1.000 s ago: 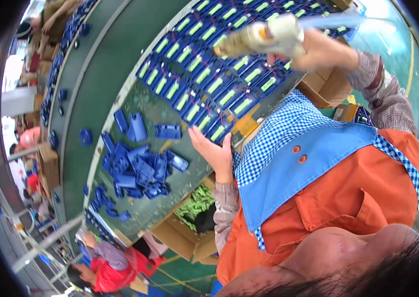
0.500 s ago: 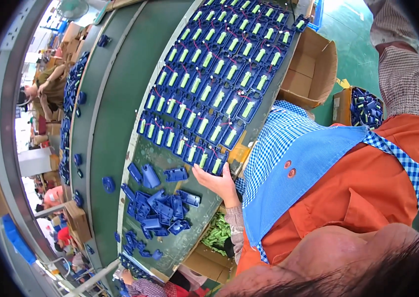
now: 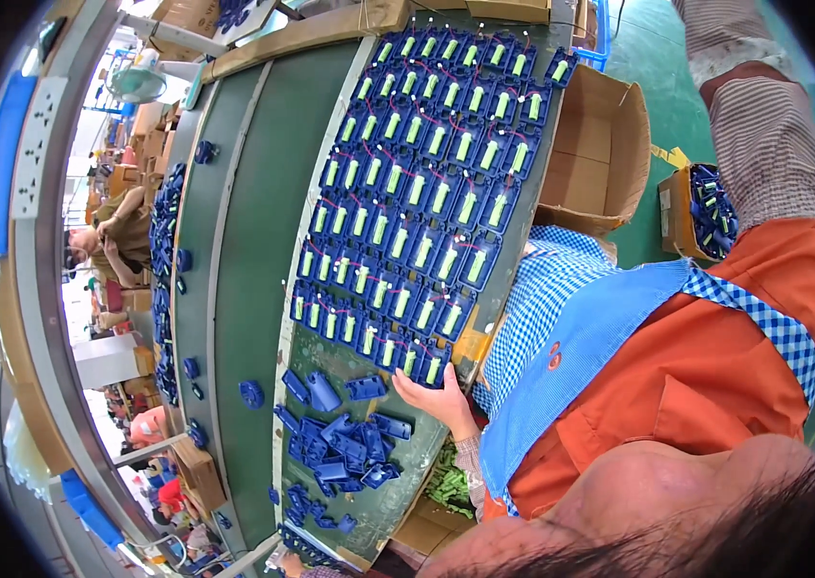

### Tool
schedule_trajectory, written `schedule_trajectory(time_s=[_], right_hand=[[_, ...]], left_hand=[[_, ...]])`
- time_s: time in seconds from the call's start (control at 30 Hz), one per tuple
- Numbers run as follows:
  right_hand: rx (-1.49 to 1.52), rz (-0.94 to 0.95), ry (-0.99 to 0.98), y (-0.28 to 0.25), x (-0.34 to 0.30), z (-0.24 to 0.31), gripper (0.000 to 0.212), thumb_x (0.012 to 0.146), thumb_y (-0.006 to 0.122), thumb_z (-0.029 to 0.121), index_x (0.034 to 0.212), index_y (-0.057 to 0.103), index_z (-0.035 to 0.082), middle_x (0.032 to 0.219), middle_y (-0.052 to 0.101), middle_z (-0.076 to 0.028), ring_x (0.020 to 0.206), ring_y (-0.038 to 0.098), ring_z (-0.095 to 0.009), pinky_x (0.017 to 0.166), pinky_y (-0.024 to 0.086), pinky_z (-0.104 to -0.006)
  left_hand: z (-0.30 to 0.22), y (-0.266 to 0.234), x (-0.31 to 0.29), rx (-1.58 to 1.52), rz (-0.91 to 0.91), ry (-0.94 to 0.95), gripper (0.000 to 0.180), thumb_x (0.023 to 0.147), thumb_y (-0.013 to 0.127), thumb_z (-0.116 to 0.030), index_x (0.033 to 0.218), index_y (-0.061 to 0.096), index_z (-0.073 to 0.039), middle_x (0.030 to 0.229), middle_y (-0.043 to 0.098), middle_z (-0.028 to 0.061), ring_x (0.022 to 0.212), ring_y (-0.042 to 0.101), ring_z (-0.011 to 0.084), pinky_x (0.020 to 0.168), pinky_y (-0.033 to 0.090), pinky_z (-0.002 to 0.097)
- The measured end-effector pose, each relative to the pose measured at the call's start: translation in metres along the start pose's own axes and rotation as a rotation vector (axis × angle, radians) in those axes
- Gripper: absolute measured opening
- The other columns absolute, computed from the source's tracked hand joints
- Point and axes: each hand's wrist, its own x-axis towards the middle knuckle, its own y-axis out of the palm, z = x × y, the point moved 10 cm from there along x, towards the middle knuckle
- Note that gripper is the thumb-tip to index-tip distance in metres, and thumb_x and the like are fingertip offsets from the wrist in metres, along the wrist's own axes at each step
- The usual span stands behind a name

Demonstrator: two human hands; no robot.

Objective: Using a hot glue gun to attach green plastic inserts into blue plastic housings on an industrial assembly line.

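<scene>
My left hand (image 3: 441,400) is at the near end of a large block of blue plastic casings (image 3: 407,217). Its thumb and fingers are spread apart, and they touch or nearly touch the end casings (image 3: 424,364). Each casing in the block lies open side up with a light green cylindrical cell in it, and thin red wires with small white connectors show. Past my fingers lies a loose pile of blue plastic shells (image 3: 335,448), without green cells showing. My right arm (image 3: 763,135) reaches toward the upper right edge, its hand out of the picture.
An open cardboard box (image 3: 595,144) stands beside the bench, with a smaller carton of blue parts (image 3: 711,212) farther right. Green pieces (image 3: 451,482) fill a box by my left forearm. Across the green belt (image 3: 244,231), a person (image 3: 118,236) sits by more blue parts.
My view has shifted, so the bench and casings appear lower and farther right. My left hand keeps its place against the end of the block. The co-worker's sleeve at the bottom shows less.
</scene>
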Motion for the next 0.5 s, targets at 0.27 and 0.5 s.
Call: schedule_trajectory(time_s=[0.27, 0.5], right_hand=[[0.910, 0.495, 0.290, 0.261, -0.044, -0.088, 0.015, 0.071, 0.065, 0.015, 0.079, 0.073, 0.005, 0.073, 0.067, -0.006, 0.056, 0.057, -0.018, 0.051, 0.046, -0.0316], [0.944, 0.465, 0.478, 0.319, -0.035, -0.096, 0.022, 0.063, 0.074, 0.014, 0.083, 0.072, 0.004, 0.081, 0.068, -0.005, 0.071, 0.060, -0.017, 0.060, 0.049, -0.0380]], left_hand=[[-0.008, 0.001, 0.000, -0.055, -0.005, -0.026, 0.092, 0.069, 0.076, -0.011, 0.143, 0.024, 0.002, 0.145, 0.027, 0.0222, 0.134, 0.028, 0.0384, 0.111, 0.022, 0.0473], [0.002, 0.003, -0.003, -0.086, 0.020, -0.078, 0.094, 0.068, 0.076, -0.010, 0.143, 0.022, 0.003, 0.145, 0.026, 0.0224, 0.134, 0.027, 0.0380, 0.113, 0.019, 0.0481]])
